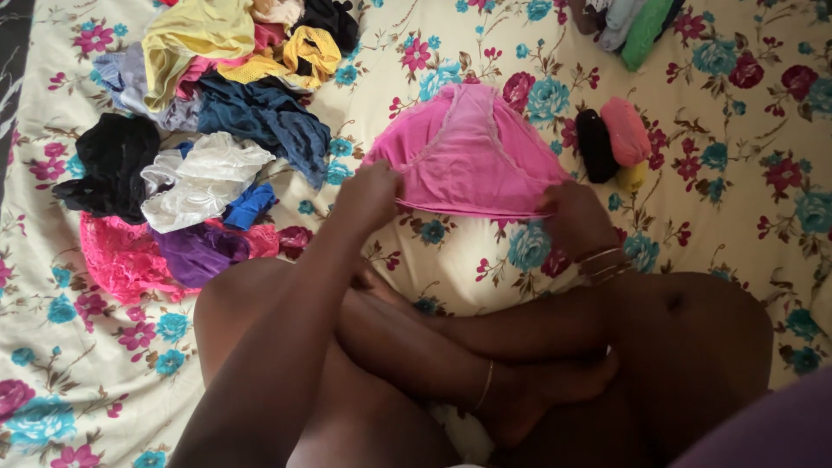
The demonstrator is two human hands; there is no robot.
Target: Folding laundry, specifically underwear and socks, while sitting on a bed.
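A pink undergarment lies spread flat on a floral bedsheet in front of my crossed legs. My left hand pinches its near left corner. My right hand, with thin bangles at the wrist, grips its near right corner. The near edge of the garment is pulled straight between both hands.
A heap of mixed clothes in yellow, blue, black, white, pink and purple lies at the left. Three rolled garments, black, pink and yellow, sit to the right of the pink piece. More folded items lie at the top right.
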